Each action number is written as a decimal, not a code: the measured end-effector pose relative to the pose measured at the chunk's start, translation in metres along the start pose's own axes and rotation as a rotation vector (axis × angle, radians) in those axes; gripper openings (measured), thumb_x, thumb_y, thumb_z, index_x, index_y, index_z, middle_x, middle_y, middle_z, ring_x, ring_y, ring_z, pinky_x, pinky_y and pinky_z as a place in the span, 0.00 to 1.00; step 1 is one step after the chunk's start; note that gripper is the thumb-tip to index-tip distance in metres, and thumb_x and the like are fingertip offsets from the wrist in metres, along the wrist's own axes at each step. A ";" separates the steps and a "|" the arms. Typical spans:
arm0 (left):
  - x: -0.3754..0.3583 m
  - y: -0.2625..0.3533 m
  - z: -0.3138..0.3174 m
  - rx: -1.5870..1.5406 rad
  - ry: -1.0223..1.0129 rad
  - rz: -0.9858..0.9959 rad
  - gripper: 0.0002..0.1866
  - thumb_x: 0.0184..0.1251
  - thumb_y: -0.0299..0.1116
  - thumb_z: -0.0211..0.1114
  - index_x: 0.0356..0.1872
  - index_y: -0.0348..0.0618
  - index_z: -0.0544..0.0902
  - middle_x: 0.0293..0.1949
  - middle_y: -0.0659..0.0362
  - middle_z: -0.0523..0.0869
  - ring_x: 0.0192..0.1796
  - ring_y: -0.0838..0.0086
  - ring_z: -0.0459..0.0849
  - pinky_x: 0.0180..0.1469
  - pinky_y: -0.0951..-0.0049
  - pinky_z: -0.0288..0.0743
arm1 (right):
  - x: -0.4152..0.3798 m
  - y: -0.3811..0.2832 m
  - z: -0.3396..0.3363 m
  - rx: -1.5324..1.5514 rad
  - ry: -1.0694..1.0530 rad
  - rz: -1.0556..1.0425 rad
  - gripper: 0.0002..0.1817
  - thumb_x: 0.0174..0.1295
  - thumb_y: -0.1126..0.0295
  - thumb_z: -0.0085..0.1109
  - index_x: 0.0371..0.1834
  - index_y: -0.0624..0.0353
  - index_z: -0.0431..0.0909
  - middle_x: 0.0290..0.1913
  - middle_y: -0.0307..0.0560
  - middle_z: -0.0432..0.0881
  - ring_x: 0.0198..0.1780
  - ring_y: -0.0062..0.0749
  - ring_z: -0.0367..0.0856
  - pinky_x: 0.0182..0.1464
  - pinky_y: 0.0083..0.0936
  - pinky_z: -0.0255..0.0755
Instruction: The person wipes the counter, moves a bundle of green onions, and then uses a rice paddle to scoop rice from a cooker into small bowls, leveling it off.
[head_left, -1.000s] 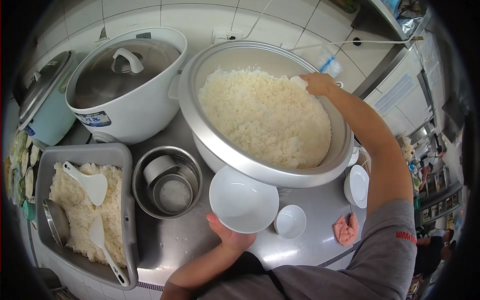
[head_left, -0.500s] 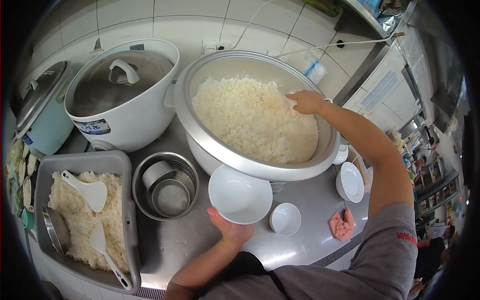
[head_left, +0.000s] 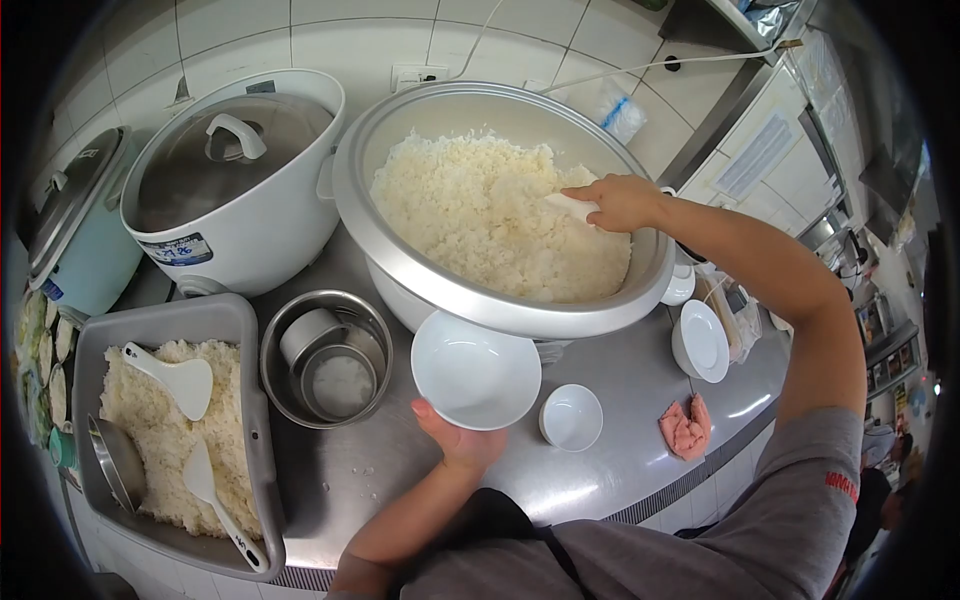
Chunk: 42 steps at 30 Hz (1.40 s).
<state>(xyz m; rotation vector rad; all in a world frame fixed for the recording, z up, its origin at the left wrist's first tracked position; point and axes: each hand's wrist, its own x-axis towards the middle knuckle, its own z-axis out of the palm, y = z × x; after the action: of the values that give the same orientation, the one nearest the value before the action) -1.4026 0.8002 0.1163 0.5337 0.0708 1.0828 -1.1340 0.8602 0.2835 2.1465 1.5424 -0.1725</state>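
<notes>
You stand at a brushed-steel counter [head_left: 345,505], its top speckled with a few water drops, against a white-tiled wall [head_left: 365,42] with a socket [head_left: 419,77]. Your right hand [head_left: 615,203] is clenched round a white paddle [head_left: 568,207], its blade at the rice [head_left: 480,220] inside the open cooker [head_left: 450,294]. Your left hand [head_left: 462,440] grasps a white bowl [head_left: 475,370], thumb at its side and the other fingers mostly hidden beneath; the bowl is tilted just below the cooker's rim. A small bowl [head_left: 571,417] and a pink cloth [head_left: 685,428] lie to the right. On the lidded cooker [head_left: 250,235], a blue-and-white label [head_left: 180,250] bears handwritten figures too blurred to read surely. A paper sheet [head_left: 757,155] at right has illegible lines, and your grey sleeve [head_left: 800,465] carries red lettering, also unreadable.
</notes>
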 end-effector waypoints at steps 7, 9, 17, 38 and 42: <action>-0.001 -0.001 -0.001 0.047 0.028 -0.006 0.44 0.54 0.73 0.36 0.65 0.53 0.56 0.64 0.64 0.60 0.66 0.69 0.58 0.67 0.63 0.50 | -0.005 -0.002 0.002 0.044 0.149 -0.205 0.30 0.54 0.65 0.54 0.63 0.34 0.62 0.40 0.54 0.79 0.44 0.45 0.76 0.47 0.33 0.69; 0.000 0.000 0.000 0.046 0.023 -0.008 0.44 0.54 0.73 0.36 0.65 0.53 0.56 0.64 0.64 0.60 0.66 0.69 0.58 0.67 0.63 0.50 | -0.009 -0.006 -0.002 0.076 0.130 -0.220 0.30 0.54 0.65 0.54 0.63 0.34 0.62 0.40 0.53 0.79 0.44 0.45 0.76 0.47 0.33 0.69; 0.002 0.000 0.002 0.008 0.000 0.022 0.42 0.56 0.72 0.35 0.65 0.53 0.56 0.64 0.65 0.61 0.66 0.69 0.58 0.67 0.62 0.49 | -0.038 -0.031 -0.017 0.153 0.059 -0.295 0.29 0.55 0.63 0.52 0.63 0.38 0.62 0.48 0.52 0.77 0.49 0.44 0.74 0.49 0.34 0.67; 0.000 0.002 0.009 -0.002 0.038 0.002 0.40 0.56 0.70 0.41 0.64 0.53 0.58 0.62 0.64 0.63 0.64 0.69 0.61 0.65 0.62 0.54 | -0.048 -0.063 0.005 0.918 -0.167 -0.291 0.25 0.50 0.76 0.48 0.56 0.59 0.69 0.17 0.38 0.68 0.16 0.19 0.65 0.20 0.18 0.59; -0.006 0.001 0.007 0.025 0.063 -0.052 0.40 0.56 0.70 0.40 0.64 0.53 0.58 0.62 0.63 0.63 0.64 0.68 0.61 0.66 0.61 0.52 | -0.035 -0.072 0.004 1.001 -0.199 -0.282 0.16 0.49 0.76 0.48 0.44 0.60 0.73 0.17 0.38 0.68 0.14 0.16 0.62 0.16 0.17 0.54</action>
<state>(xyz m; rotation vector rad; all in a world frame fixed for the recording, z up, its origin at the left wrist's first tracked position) -1.4041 0.7923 0.1215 0.5181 0.1525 1.0494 -1.2118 0.8459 0.2710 2.4273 1.8389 -1.4700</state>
